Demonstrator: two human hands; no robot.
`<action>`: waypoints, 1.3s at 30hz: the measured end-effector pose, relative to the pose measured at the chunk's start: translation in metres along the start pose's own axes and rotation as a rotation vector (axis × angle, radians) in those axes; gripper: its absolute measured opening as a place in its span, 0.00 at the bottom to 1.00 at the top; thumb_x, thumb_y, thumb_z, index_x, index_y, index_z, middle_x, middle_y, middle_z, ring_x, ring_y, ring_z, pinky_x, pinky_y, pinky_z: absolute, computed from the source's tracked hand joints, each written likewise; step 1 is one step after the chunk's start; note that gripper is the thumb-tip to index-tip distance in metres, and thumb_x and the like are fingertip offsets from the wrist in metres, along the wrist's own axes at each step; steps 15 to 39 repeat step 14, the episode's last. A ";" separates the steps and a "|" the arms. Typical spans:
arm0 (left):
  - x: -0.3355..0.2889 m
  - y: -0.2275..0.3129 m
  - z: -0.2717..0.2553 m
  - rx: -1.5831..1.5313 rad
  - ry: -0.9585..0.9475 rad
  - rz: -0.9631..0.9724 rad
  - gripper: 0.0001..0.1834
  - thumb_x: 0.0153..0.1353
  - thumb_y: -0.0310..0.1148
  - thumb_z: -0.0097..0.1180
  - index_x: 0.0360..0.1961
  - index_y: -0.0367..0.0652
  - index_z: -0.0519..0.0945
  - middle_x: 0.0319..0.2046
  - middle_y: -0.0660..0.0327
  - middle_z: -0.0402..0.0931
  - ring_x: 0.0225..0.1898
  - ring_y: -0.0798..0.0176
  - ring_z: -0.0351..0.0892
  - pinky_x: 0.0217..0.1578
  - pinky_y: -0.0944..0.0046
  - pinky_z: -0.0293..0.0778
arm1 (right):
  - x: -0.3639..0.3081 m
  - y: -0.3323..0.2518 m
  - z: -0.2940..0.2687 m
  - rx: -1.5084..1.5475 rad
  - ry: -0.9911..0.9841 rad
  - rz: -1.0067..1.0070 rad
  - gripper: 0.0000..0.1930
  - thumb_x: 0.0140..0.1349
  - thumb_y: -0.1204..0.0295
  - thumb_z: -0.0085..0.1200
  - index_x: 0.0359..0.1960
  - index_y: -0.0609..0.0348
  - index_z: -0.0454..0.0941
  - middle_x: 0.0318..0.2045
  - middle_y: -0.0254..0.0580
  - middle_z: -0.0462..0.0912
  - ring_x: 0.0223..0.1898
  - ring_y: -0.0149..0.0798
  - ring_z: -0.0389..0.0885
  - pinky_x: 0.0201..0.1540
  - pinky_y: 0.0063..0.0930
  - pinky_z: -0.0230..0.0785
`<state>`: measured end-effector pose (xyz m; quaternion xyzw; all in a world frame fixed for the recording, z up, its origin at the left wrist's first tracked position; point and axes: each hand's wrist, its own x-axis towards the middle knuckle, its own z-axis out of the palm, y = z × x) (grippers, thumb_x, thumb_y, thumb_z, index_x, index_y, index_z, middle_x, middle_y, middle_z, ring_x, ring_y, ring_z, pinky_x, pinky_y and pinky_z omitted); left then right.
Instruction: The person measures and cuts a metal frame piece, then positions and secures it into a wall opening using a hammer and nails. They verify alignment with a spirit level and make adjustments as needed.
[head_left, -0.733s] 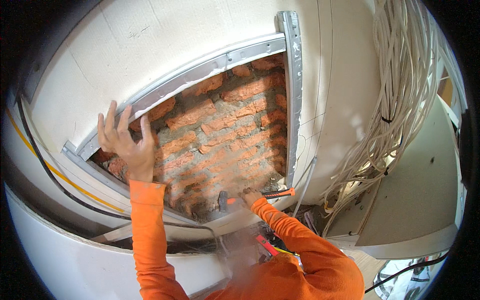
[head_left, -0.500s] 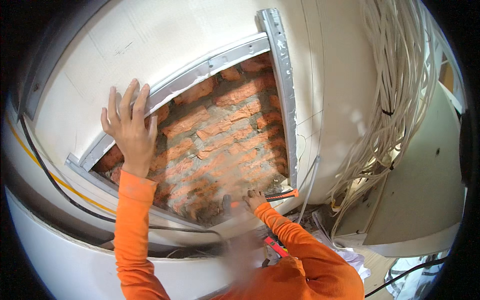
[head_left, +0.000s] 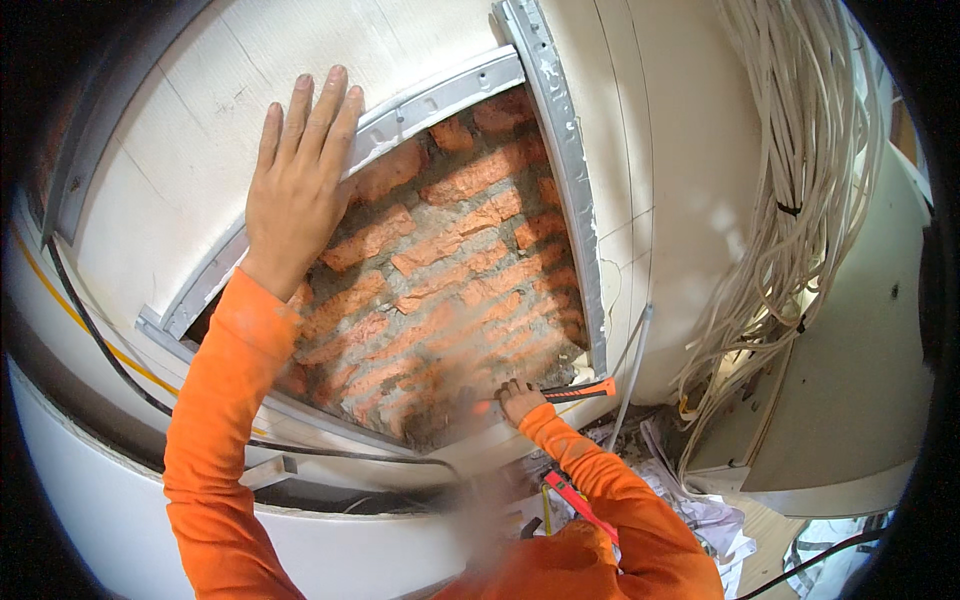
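Observation:
My left hand [head_left: 298, 190] lies open on the white wall panel [head_left: 215, 90], fingers stretched out. Its palm covers part of the grey metal channel [head_left: 440, 95] that edges an opening in the panel. Inside that opening is rough orange brickwork [head_left: 450, 240] with grey mortar. At its lower right, my right hand [head_left: 517, 400] is closed round a hammer [head_left: 585, 389] with a black and orange handle. The handle's end sticks out to the right of the hand. The hammer's head, on the left, is smeared and partly hidden by a blur.
A thick bundle of white cables [head_left: 800, 150] hangs on the right, beside a leaning panel [head_left: 850, 340]. A black cable [head_left: 350, 457] and a yellow one run below the opening. Under my right arm lie a pink-red tool [head_left: 580, 503] and white crumpled sheets [head_left: 725, 530].
My left hand has slid up and right along the metal channel, its fingers now flatter on the panel. The right hand stays low by the opening with the hammer still in it.

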<state>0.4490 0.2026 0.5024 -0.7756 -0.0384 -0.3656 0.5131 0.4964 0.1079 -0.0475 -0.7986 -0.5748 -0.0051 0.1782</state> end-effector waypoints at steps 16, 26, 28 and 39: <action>0.001 -0.002 -0.001 -0.065 0.004 0.009 0.41 0.56 0.29 0.61 0.71 0.53 0.61 0.74 0.64 0.54 0.75 0.53 0.52 0.74 0.49 0.52 | 0.001 0.009 0.019 -0.086 0.119 0.023 0.20 0.55 0.56 0.60 0.48 0.50 0.80 0.51 0.41 0.79 0.58 0.45 0.70 0.54 0.52 0.65; 0.001 -0.002 -0.001 -0.065 0.004 0.009 0.41 0.56 0.29 0.61 0.71 0.53 0.61 0.74 0.64 0.54 0.75 0.53 0.52 0.74 0.49 0.52 | 0.001 0.009 0.019 -0.086 0.119 0.023 0.20 0.55 0.56 0.60 0.48 0.50 0.80 0.51 0.41 0.79 0.58 0.45 0.70 0.54 0.52 0.65; 0.001 -0.002 -0.001 -0.065 0.004 0.009 0.41 0.56 0.29 0.61 0.71 0.53 0.61 0.74 0.64 0.54 0.75 0.53 0.52 0.74 0.49 0.52 | 0.001 0.009 0.019 -0.086 0.119 0.023 0.20 0.55 0.56 0.60 0.48 0.50 0.80 0.51 0.41 0.79 0.58 0.45 0.70 0.54 0.52 0.65; 0.001 -0.002 -0.001 -0.065 0.004 0.009 0.41 0.56 0.29 0.61 0.71 0.53 0.61 0.74 0.64 0.54 0.75 0.53 0.52 0.74 0.49 0.52 | 0.001 0.009 0.019 -0.086 0.119 0.023 0.20 0.55 0.56 0.60 0.48 0.50 0.80 0.51 0.41 0.79 0.58 0.45 0.70 0.54 0.52 0.65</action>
